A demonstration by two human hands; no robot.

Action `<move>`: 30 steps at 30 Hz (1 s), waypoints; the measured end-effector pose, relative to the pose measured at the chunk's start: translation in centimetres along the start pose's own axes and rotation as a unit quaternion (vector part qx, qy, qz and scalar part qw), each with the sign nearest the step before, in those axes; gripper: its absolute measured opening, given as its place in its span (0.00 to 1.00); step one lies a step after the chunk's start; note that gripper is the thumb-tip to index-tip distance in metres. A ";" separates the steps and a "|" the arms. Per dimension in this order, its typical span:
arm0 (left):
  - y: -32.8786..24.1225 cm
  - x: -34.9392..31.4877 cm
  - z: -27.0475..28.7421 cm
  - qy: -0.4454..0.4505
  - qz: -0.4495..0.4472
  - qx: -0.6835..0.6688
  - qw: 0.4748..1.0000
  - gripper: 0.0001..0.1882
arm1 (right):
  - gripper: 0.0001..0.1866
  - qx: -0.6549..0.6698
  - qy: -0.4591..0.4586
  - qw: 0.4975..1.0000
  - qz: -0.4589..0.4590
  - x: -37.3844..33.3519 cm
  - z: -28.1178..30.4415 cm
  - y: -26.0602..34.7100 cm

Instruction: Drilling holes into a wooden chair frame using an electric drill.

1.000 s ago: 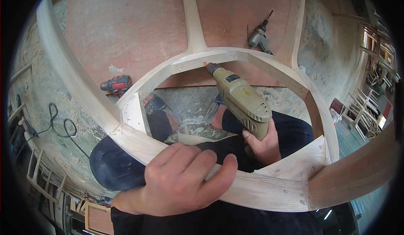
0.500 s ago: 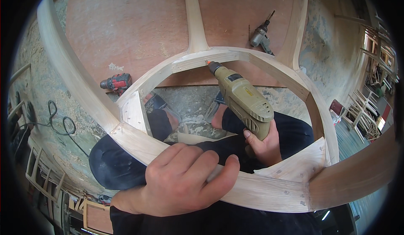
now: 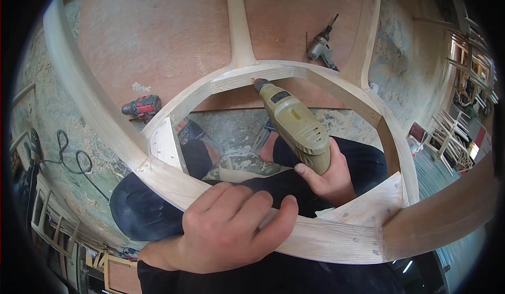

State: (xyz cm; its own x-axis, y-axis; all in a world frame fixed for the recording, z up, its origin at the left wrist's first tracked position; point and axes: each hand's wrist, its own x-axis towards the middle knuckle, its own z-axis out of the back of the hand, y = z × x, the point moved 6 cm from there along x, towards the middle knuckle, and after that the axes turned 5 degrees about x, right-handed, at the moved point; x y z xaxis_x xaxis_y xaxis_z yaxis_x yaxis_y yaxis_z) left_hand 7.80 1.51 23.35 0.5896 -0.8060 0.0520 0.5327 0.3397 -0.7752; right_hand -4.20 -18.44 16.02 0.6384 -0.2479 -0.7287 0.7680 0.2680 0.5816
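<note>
Up close, the left hand [image 3: 226, 231] lies palm down over the near rail of a pale wooden frame [image 3: 342, 236], its fingers [image 3: 247, 207] curled over the rail's far edge and its thumb [image 3: 276, 225] pressed along the top, so the hand is clamped on the wood. Just beyond those fingers, inside the frame's ring-shaped opening, the right hand [image 3: 329, 175] is wrapped tight around the grip of an olive-green electric drill [image 3: 294, 123], its fingers [image 3: 307, 173] closed about the handle. The drill's body slants away from those knuckles, and its orange-tipped nose meets the inner face of the ring's far segment, where a spoke joins it. Below both hands, seen through the opening, are the person's dark-trousered knees [image 3: 363, 160] and a foot in a sandal [image 3: 189, 133] on the dusty floor. Farther out past the drill's nose lies a reddish-brown board [image 3: 158, 36], with a grey drill [image 3: 322, 44] resting on it well beyond the right-hand fingers. A red and black cordless driver [image 3: 141, 107] sits out past the left-hand fingers, touching the frame's outer edge. A black cable [image 3: 68, 154] loops on the floor far to the left.
</note>
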 end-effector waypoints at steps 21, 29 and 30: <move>0.4 0.4 0.2 0.010 0.028 0.002 1.000 0.15 | 0.29 -0.152 0.014 0.988 -0.028 0.8 -1.1 1.8; 0.5 0.4 0.0 0.010 0.025 0.006 1.000 0.16 | 0.29 -0.171 0.004 0.985 -0.021 0.7 -1.1 2.2; 0.6 0.4 0.0 0.010 0.024 0.001 1.000 0.17 | 0.29 -0.172 0.000 0.985 -0.017 0.8 -1.1 2.2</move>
State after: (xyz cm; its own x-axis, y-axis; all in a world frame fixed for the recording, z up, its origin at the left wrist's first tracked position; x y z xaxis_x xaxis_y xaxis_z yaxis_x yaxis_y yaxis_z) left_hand 8.33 1.41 22.95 0.6022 -0.7984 0.0016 0.5046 0.3791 -0.7757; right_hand -2.12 -17.01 16.33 0.6130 -0.2615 -0.7456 0.7257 0.5595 0.4004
